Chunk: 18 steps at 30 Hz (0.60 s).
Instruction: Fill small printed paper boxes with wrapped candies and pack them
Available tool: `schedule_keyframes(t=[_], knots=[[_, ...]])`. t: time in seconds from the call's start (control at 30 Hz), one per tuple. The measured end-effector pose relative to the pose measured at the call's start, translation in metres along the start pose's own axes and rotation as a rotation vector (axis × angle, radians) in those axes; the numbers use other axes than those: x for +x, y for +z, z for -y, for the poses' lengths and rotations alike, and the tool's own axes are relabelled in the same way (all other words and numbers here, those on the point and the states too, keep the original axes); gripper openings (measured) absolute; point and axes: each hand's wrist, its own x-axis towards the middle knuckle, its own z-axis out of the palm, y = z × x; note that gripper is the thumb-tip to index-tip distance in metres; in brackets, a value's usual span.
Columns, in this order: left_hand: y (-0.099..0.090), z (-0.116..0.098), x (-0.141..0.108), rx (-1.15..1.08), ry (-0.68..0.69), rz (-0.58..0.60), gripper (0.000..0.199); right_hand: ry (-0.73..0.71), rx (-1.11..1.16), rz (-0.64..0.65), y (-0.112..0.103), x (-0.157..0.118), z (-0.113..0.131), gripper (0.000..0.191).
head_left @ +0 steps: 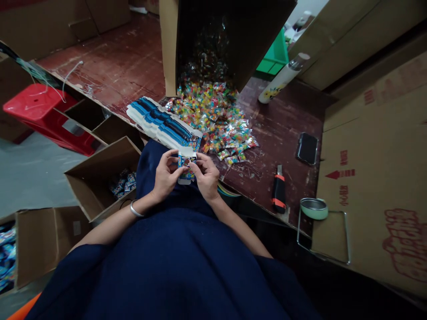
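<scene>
Between my two hands is a small printed candy box [187,162], its white end flaps standing out at top and bottom. My left hand [167,172] grips its left side, the thumb across the front. On the right side my right hand [207,176] holds it too, thumb pressed on the printed face. Just beyond the hands lies a row of flattened blue-and-white boxes [160,122], overlapping along the table edge. A heap of clear packets of colourful candies [213,118] spills from a large tipped carton [169,53] onto the table.
On the reddish table [116,58] are a white bottle [282,80], a phone [307,148] and an orange-black utility knife [279,191]. A green bowl [314,210] sits at the right edge. Cartons [96,178] with small packed boxes [123,183] and a red stool [36,104] stand left.
</scene>
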Motion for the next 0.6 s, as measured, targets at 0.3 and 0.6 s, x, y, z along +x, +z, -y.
schedule_keyframes(t=[0.3, 0.6], knots=[[-0.007, 0.002, -0.001, 0.066, -0.049, 0.175, 0.062, -0.141, -0.110, -0.020, -0.003, 0.002, -0.015, 0.030], [-0.008, -0.004, 0.009, -0.074, -0.069, 0.270, 0.055, -0.143, 0.028, 0.015, -0.001, 0.011, -0.002, 0.025]])
